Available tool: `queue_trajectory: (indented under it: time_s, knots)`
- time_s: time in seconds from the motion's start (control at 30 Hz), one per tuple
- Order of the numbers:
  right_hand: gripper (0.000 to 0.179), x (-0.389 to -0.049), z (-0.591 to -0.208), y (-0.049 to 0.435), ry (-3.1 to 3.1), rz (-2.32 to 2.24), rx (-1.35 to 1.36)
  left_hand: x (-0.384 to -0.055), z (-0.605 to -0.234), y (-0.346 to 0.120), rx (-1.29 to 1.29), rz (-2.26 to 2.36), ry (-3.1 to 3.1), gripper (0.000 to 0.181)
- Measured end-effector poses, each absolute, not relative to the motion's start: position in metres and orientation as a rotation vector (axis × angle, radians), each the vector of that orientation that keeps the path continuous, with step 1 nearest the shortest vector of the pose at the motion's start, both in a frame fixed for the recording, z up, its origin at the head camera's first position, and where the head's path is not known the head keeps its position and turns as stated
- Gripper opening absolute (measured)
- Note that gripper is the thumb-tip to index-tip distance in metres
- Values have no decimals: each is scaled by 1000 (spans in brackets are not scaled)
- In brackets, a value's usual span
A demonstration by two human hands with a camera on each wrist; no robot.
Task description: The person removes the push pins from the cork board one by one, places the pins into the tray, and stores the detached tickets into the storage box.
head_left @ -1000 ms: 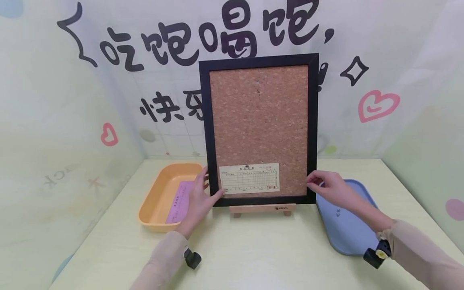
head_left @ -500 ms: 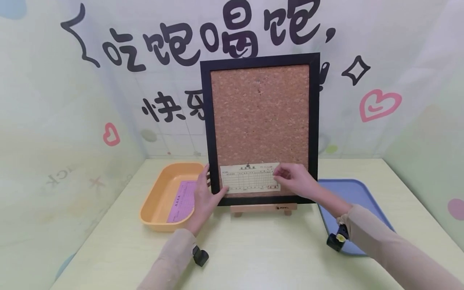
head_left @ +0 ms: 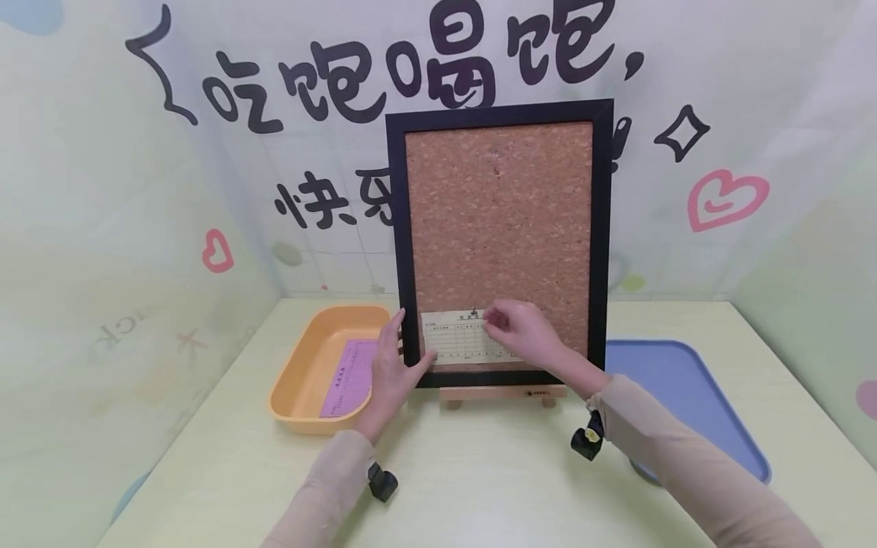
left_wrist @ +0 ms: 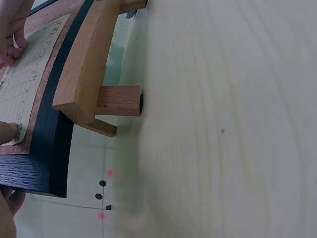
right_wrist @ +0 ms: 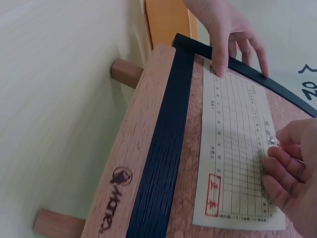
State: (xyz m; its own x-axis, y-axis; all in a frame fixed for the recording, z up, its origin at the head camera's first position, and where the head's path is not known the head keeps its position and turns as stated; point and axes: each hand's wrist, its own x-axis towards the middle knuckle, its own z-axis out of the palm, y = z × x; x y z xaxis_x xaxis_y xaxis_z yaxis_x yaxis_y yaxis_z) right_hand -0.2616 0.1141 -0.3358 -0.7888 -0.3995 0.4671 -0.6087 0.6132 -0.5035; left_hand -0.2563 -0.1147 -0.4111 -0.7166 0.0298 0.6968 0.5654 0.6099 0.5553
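A black-framed cork board (head_left: 503,221) stands upright on a small wooden easel (head_left: 493,393). Near its bottom left a cream printed receipt slip (head_left: 448,339) lies flat on the cork. A small pin (right_wrist: 272,140) sits at the slip's top edge, seen in the right wrist view. My left hand (head_left: 393,371) grips the frame's lower left side, thumb in front at the slip's corner and fingers behind. My right hand (head_left: 526,332), fingers loosely curled, is over the slip's right part, fingertips right beside the pin; no held thing shows in it.
An orange tray (head_left: 296,380) with a purple printed slip (head_left: 351,380) in it stands left of the board. To the right lies a blue tray (head_left: 681,392), partly behind my right forearm. Behind the board is a wall covering with large dark lettering (head_left: 325,76).
My right hand has moved left from the board's right edge, across the slip to beside the pin. The left hand keeps its grip on the frame. The view has shifted slightly.
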Motion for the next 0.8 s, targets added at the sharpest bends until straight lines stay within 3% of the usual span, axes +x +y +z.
queue_trajectory:
  time_s: [0.8]
  knots:
    - [4,-268,-352,85,-2263,909,620,-258,-410,-115,-443,-1080,-2205,83]
